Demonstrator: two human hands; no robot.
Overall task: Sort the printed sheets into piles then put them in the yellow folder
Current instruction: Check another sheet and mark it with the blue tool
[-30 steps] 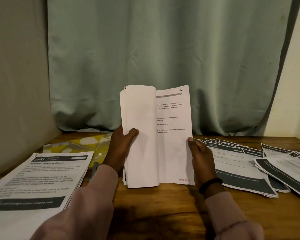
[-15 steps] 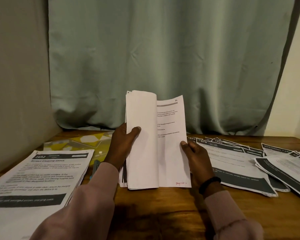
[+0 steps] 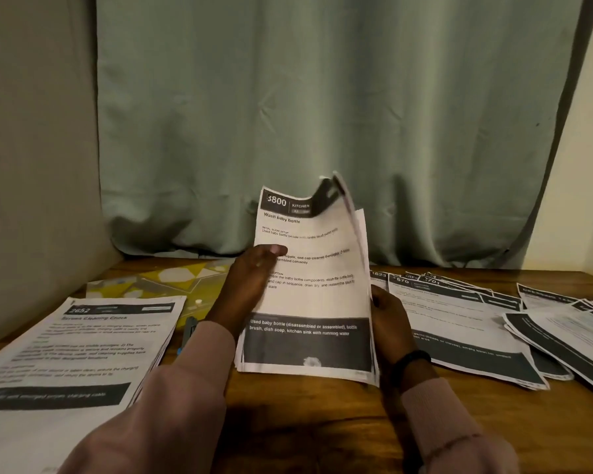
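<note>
I hold a stack of printed sheets upright, its bottom edge on the wooden table. The front sheet reads "3800 KITCHEN, Wash baby bottle". My left hand grips the stack's left edge, thumb across the front. My right hand holds the right edge, where one sheet is curling away at the top. The yellow patterned folder lies flat at the back left, partly under a pile of sheets headed "2652".
Fanned piles of printed sheets cover the table's right side, with more at the far right edge. A grey-green curtain hangs behind the table. A blue pen-like object lies beside the left pile.
The folded-back pages have flipped over to the right, so a printed "3800" front sheet now faces me. The stack has come lower and my right hand has slid down its right edge.
</note>
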